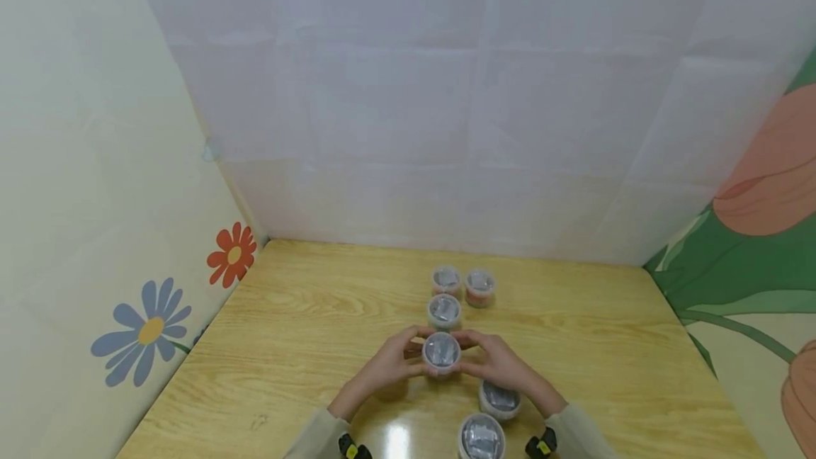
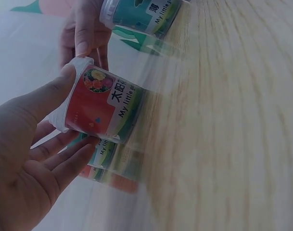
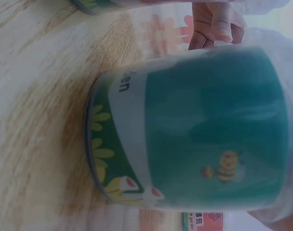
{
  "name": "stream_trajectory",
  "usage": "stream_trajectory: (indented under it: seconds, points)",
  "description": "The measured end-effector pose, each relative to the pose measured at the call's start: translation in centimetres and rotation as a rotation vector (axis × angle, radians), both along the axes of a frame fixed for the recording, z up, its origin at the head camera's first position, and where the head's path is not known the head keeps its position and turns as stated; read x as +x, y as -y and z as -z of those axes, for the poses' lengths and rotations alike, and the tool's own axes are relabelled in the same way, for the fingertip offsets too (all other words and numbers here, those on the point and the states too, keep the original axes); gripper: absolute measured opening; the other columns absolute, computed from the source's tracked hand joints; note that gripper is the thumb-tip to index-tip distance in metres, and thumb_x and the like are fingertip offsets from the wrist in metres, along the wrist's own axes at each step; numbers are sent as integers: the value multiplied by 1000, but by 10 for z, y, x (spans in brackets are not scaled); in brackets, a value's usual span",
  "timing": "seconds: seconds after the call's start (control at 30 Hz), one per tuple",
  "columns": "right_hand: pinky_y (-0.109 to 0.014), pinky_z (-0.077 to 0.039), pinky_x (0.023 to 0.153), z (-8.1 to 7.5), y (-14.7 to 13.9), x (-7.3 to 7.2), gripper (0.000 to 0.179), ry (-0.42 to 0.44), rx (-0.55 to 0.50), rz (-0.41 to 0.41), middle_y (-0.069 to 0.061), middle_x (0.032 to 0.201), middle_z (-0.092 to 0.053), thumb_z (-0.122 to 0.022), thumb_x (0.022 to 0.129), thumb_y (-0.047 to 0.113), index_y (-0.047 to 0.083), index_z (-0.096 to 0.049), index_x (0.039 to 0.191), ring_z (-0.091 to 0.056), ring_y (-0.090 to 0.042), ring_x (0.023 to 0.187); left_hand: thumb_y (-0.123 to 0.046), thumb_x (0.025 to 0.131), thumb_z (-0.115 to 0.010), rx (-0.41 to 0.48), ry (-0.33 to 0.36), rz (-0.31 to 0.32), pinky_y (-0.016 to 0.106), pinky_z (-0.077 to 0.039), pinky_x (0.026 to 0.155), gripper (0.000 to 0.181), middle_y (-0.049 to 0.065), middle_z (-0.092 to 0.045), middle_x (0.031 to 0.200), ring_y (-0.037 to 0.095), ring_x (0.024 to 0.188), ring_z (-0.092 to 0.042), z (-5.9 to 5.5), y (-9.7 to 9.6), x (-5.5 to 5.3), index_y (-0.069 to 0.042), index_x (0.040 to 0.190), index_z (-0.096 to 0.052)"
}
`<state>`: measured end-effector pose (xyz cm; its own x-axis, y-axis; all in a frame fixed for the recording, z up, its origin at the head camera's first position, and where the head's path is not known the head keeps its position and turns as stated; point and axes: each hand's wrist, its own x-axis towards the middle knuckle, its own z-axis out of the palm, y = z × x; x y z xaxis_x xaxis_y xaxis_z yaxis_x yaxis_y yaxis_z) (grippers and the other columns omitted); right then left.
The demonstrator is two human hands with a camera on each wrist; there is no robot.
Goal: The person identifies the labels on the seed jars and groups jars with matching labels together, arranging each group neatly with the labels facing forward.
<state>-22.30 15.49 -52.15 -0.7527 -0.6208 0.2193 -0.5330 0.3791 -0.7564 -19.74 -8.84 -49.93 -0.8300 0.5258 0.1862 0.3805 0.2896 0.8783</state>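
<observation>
A small round seed tub (image 1: 441, 351) with a clear lid stands between my hands in the head view. Its red label with flower pictures and "My little garden" faces the left wrist camera. My left hand (image 1: 390, 360) grips its left side near the lid rim, thumb on the near side and fingers on the far side. From the right, my right hand (image 1: 503, 363) holds the same tub at the lid. A green-labelled tub (image 3: 209, 130) fills much of the right wrist view, under my right wrist. Whether the held tub touches the table cannot be told.
Just beyond the hands is another lidded tub (image 1: 444, 310), with two more tubs (image 1: 480, 285) behind it. Nearer the front edge sits one more tub (image 1: 481, 438). The wood-grain table (image 1: 306, 310) meets a white sheet (image 1: 408, 161) at the back and flowered sheets at both sides.
</observation>
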Motion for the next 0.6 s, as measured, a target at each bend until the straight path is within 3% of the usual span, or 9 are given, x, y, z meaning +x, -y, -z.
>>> stream_trajectory:
  seconds: [0.33, 0.47, 0.6]
  points:
    - [-49, -48, 89, 0, -1, -1, 51, 5, -6, -1, -1, 115, -64, -67, 84, 38, 14, -54, 127, -61, -20, 101, -17, 73, -77, -10, -7, -23, 34, -50, 90, 67, 11, -51, 131, 33, 109, -57, 29, 4, -14, -7, 131, -45]
    - [-48, -49, 89, -3, -4, 1, 52, 20, -4, -6, -1, 118, -63, -65, 85, 38, 14, -53, 129, -62, -22, 102, -23, 73, -77, -16, -20, -35, 36, -49, 92, 66, 8, -52, 130, 30, 111, -56, 32, 6, -15, -9, 130, -47]
    - [-49, -48, 89, -5, -7, 3, 52, 37, -11, -2, 0, 120, -62, -65, 85, 39, 16, -53, 129, -61, -24, 103, -17, 74, -77, 17, -50, -39, 46, -46, 96, 63, 11, -53, 128, 33, 115, -52, 32, 6, -16, -5, 129, -48]
